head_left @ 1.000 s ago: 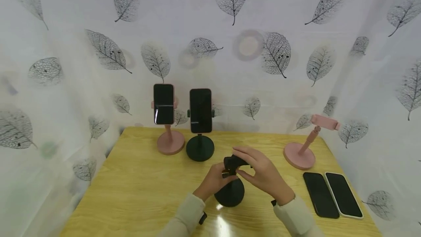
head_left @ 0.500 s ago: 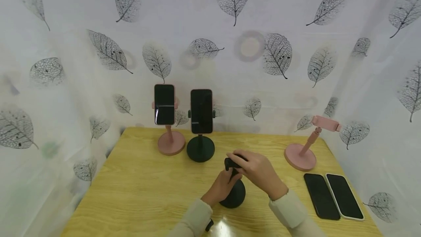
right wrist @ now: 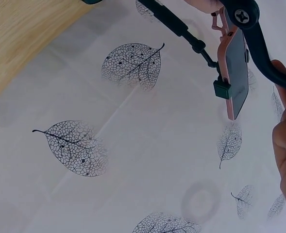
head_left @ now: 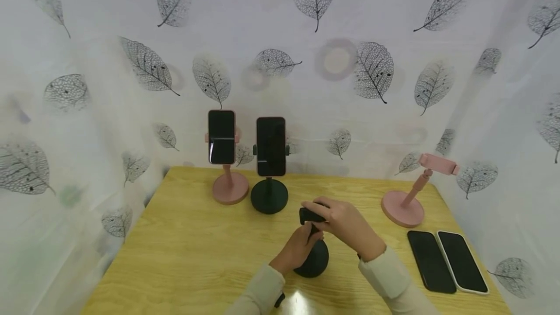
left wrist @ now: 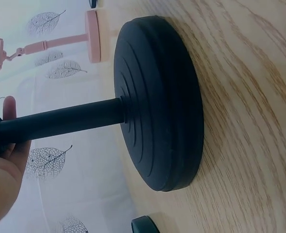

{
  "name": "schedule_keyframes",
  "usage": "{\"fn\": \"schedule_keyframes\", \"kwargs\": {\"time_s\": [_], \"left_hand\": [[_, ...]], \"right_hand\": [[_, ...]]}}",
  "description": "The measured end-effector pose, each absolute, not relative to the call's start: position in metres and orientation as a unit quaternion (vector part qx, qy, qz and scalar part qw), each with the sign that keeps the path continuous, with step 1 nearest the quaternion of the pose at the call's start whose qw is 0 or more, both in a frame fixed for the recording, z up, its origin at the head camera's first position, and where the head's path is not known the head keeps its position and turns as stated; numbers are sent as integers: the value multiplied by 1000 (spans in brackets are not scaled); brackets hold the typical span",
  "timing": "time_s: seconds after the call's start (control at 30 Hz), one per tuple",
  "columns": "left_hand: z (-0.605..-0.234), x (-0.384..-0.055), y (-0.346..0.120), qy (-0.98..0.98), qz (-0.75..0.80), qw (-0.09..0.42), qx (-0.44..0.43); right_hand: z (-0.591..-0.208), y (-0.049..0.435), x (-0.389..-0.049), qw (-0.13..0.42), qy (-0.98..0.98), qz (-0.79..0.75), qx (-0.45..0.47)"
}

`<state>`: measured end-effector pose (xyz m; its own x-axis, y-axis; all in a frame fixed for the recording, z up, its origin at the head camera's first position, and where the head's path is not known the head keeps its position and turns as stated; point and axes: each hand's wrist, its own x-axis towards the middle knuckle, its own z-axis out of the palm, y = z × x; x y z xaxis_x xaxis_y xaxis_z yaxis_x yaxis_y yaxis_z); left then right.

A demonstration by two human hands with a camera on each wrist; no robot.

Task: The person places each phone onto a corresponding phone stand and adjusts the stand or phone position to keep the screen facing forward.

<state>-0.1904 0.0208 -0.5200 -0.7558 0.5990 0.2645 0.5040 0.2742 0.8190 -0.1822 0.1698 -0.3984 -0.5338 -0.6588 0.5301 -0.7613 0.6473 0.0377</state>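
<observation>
A black phone stand with a round base stands on the table in front of me. My left hand grips its upper post, covering much of it in the head view. The left wrist view shows the bare lower post running into the thick stepped base, which sits on the wood. My right hand holds the stand's holder head from above, thumb below and fingers over the top. A curved arm with a cross-head screw shows beside the right hand's fingers in the right wrist view.
Behind, a pink stand and a dark green stand each bear an upright phone. At right stands another pink stand without a phone. Two phones, one black and one white-edged, lie near the table's right edge. A leaf-print curtain surrounds the table.
The left hand has shifted slightly right and down, to the post below the holder head. The right hand's fingers have closed further over the head, and its wrist has swung a little left.
</observation>
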Motion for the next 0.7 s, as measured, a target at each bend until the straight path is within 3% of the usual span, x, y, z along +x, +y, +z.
{"fn": "schedule_keyframes", "kwargs": {"time_s": [0.47,0.7], "left_hand": [[-524,-187,31,782,516,56,345],[-523,-189,24,775,531,74,336]], "right_hand": [[-387,179,-191,143,-904,167,366],[-388,172,-189,169,-908,150,354]]}}
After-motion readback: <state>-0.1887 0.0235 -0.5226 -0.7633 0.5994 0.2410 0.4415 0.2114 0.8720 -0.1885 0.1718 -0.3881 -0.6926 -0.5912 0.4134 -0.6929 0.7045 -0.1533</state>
